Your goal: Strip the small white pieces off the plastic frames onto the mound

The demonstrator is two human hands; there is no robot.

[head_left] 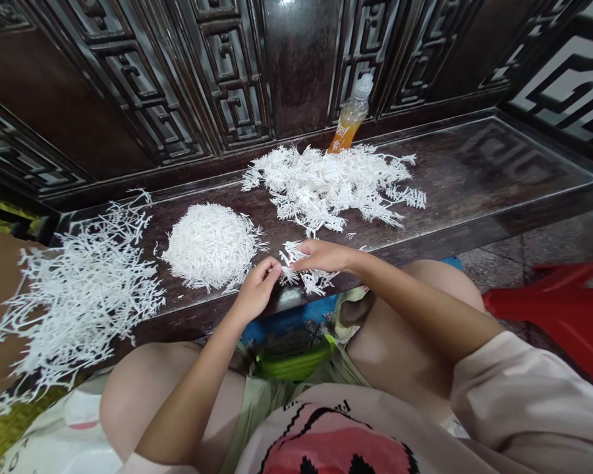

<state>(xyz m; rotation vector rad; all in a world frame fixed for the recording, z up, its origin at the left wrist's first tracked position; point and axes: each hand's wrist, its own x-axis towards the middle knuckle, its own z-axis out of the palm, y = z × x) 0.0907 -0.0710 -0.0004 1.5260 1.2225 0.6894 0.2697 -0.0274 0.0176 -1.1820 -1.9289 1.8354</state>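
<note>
Close together at the front edge of the dark wooden bench (454,164), both my hands work at a white branched plastic sprig (316,282). My right hand (321,255) is closed around the sprig, its branches sticking out past the fingers. My left hand (258,288) pinches at the sprig's left tips with thumb and forefinger; the exact contact is partly hidden. Just left of my hands lies a rounded heap of small white plastic pieces (212,247). Behind my right hand spreads a pile of white feathery sprigs (331,184).
A tangled pile of bare white branched stems (89,289) hangs over the bench's left end by a piece of cardboard (0,289). An orange drink bottle (348,122) stands against the carved back panel. Below are a green container (294,362) and a red plastic stool (558,303).
</note>
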